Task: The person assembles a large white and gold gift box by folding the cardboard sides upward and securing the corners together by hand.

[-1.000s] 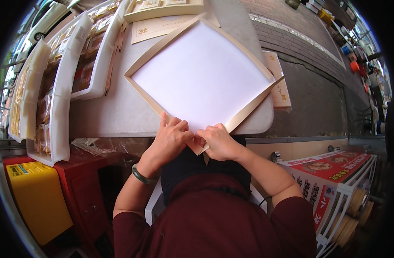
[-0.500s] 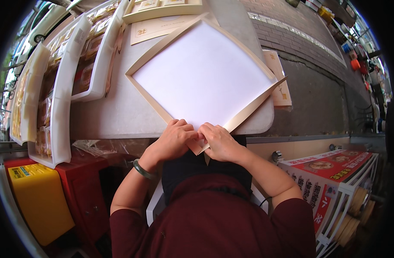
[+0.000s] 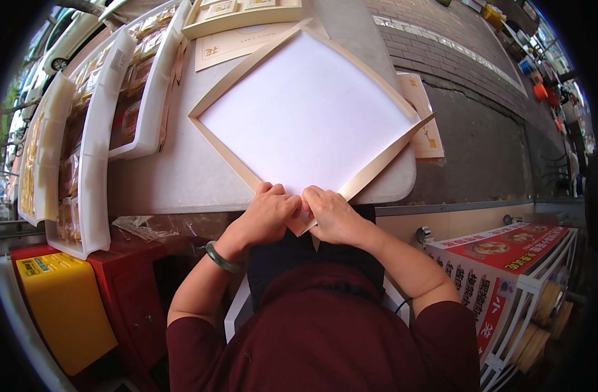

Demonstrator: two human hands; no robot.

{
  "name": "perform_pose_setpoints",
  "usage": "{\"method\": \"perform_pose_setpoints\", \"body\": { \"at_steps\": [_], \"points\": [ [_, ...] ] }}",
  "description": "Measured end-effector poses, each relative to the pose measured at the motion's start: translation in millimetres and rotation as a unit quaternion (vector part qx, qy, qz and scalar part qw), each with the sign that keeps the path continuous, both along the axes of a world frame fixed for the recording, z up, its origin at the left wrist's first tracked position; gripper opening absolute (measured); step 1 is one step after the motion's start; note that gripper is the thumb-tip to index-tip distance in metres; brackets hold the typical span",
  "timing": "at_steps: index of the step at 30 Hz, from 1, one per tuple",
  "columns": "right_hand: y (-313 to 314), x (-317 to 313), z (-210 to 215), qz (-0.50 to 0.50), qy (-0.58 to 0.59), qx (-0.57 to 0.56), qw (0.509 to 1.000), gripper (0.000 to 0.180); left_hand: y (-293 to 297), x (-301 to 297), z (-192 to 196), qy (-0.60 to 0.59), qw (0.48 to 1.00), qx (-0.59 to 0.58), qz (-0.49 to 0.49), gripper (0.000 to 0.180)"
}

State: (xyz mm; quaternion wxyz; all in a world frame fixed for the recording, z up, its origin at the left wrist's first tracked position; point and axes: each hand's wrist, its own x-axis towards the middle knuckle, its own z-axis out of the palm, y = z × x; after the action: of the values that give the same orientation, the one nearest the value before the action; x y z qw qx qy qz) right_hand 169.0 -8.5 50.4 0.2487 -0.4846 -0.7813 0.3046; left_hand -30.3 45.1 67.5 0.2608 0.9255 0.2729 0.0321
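A shallow cardboard box lid with a white inside and cream edges lies turned like a diamond on the table, its near corner jutting past the table's front edge. My left hand, below a dark green bangle, is closed on the left side of that corner. On the corner's other side, my right hand pinches the cardboard. The fingertips of both hands meet at the corner and partly hide it. At the lid's right corner a flap sticks outward.
White trays of wrapped cakes stand on the left. Behind the lid, a cream box with small packets rests beside a flat printed card. Another printed piece overhangs the table's right edge. A yellow box sits lower left, a rack lower right.
Both hands stay at the near corner, with the fingers shifting only slightly. The whole view has moved a little; the lid keeps its place on the table.
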Motion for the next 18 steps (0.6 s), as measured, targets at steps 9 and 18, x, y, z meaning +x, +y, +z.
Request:
{"method": "perform_pose_setpoints", "body": {
  "at_steps": [9, 18],
  "points": [
    [0.6, 1.3, 3.1, 0.017, 0.016, -0.017, 1.000, 0.021, -1.9, 5.3, 4.1, 0.045, 0.999, 0.005, -0.001, 0.022],
    [-5.4, -0.8, 1.2, 0.015, 0.009, 0.032, 0.999, 0.016, -1.0, -4.1, -4.1, 0.001, 1.000, 0.005, -0.018, 0.021]
  ]
}}
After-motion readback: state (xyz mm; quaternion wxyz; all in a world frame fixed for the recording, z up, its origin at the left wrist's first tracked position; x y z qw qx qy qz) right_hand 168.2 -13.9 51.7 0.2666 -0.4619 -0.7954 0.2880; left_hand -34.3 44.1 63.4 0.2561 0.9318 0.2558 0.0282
